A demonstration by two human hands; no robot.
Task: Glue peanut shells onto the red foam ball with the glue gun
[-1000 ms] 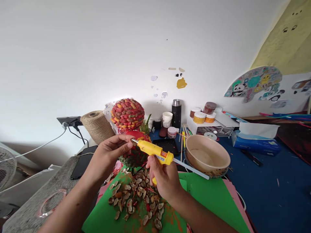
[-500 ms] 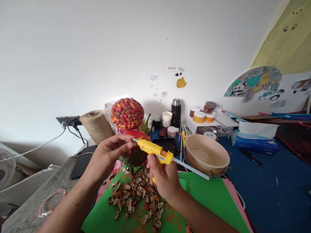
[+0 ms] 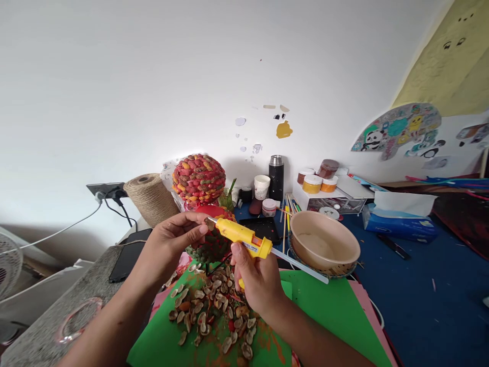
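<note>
My right hand (image 3: 255,283) grips a yellow glue gun (image 3: 242,235) with a clear glue stick (image 3: 305,268) trailing from its back. Its nozzle points left and touches a small shell piece (image 3: 210,223) pinched in the fingertips of my left hand (image 3: 175,239). Just behind both hands sits a shell-covered craft ball (image 3: 208,248) with a red bare top. Below the hands a pile of painted peanut shells (image 3: 214,313) lies on a green sheet (image 3: 328,316).
A finished red and yellow shell ball (image 3: 198,178) and a twine spool (image 3: 152,198) stand at the back left. A beige bowl (image 3: 324,242), paint jars (image 3: 313,183), a black flask (image 3: 276,178), a tissue pack (image 3: 401,221) and a phone (image 3: 126,252) surround the work area.
Almost nothing differs; both hands keep their hold and the whole view has drifted slightly.
</note>
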